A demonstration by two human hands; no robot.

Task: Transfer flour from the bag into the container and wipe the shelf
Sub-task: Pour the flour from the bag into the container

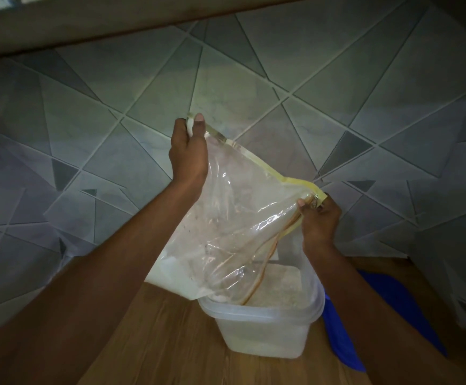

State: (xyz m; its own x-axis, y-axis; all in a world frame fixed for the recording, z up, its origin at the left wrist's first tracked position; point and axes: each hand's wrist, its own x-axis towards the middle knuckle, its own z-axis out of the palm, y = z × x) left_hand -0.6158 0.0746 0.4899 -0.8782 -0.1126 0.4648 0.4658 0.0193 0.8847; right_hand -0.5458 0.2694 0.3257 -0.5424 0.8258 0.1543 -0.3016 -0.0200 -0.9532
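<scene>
A clear plastic flour bag [234, 215] with a yellow edge hangs upturned over a translucent square container [265, 326]. Its mouth dips into the container, where flour [277, 290] lies. My left hand [188, 151] pinches the bag's upper left corner, raised high. My right hand [320, 218] pinches the lower right corner by the yellow strip. A little flour clings inside the bag near its lower left side.
The container stands on a wooden shelf [165, 337]. A blue lid or cloth [345, 337] lies right of it, under my right forearm. A grey tiled wall [254, 79] rises behind, and another shelf's underside [87, 20] runs overhead.
</scene>
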